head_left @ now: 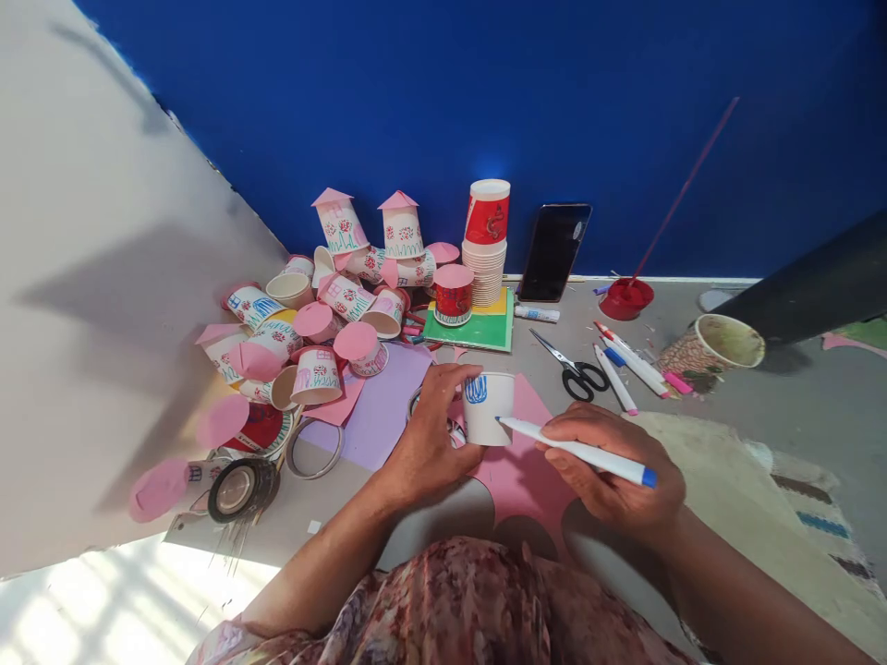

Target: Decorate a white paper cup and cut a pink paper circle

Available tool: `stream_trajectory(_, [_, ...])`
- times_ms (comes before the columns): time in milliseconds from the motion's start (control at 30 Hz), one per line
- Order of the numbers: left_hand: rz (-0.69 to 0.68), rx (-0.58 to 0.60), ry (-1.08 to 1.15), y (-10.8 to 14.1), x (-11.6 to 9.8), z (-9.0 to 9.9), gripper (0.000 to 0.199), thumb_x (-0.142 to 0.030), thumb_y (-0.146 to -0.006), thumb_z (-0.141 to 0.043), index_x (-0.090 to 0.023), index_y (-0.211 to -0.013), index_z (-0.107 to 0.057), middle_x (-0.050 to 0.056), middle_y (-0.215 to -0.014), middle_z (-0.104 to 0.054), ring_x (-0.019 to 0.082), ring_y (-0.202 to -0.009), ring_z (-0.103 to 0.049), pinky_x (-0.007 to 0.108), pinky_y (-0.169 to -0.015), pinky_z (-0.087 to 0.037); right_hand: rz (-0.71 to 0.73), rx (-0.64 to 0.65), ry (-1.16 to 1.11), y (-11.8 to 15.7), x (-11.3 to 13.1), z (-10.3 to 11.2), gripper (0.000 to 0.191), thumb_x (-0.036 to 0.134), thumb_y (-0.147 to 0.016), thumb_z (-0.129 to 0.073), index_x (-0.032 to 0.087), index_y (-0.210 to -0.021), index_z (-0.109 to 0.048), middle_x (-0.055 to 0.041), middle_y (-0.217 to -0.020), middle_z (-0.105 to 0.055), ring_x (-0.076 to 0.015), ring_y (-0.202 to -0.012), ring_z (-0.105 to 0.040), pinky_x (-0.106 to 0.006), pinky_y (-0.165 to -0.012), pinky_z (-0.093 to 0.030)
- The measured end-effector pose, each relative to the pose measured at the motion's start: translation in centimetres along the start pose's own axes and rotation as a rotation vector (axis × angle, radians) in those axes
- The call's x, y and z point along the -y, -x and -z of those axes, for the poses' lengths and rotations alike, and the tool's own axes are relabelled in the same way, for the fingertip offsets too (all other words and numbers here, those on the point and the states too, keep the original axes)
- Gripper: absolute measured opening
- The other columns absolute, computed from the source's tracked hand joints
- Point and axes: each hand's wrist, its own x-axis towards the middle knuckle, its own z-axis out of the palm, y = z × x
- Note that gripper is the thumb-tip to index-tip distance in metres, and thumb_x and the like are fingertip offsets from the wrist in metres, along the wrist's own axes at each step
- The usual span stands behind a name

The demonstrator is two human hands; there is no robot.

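Observation:
My left hand (433,429) grips a white paper cup (491,411) by its rim and base, from the left side. Blue scribbled lines mark the upper left of the cup's wall. In my right hand (616,462) is a white felt-tip pen (582,451) with a blue end. Its tip is at the cup's right side, touching or very near the wall. Beneath the cup lies a sheet of pink paper (530,462) with rounded cut-outs along its near edge.
Decorated paper cups (317,374) with pink paper tops are heaped at the left. Stacked cups (483,268) stand behind. Scissors (582,377), several felt-tip pens (630,360) and a patterned cup (713,342) lie or stand right. A phone (554,251) leans on the blue wall; tape rolls (239,491) lie left.

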Motion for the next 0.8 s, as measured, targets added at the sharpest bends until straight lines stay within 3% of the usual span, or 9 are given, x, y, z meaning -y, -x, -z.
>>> stream_trajectory(433, [0.02, -0.011, 0.003, 0.07, -0.03, -0.1, 0.079, -0.003, -0.071, -0.071, -0.028, -0.143, -0.05, 0.011, -0.141, -0.058, 0.031, -0.13, -0.058, 0.046, -0.104, -0.054, -0.046, 0.038, 0.009, 0.05, 0.03, 0.18, 0.022, 0.014, -0.094, -0.068, 0.029, -0.109, -0.072, -0.005, -0.081, -0.078, -0.024, -0.065, -0.073, -0.038, -0.06, -0.06])
stream_trajectory(800, [0.018, -0.031, 0.013, 0.19, 0.29, -0.19, 0.079, -0.003, -0.071, -0.071, -0.028, -0.142, -0.05, 0.011, -0.143, -0.057, 0.03, -0.131, -0.057, 0.045, -0.105, -0.055, -0.005, 0.047, -0.004, -0.14, 0.12, 0.22, 0.019, 0.011, -0.092, -0.068, 0.025, -0.104, -0.072, -0.0042, -0.076, -0.076, -0.0205, -0.061, -0.07, -0.033, -0.056, -0.057])
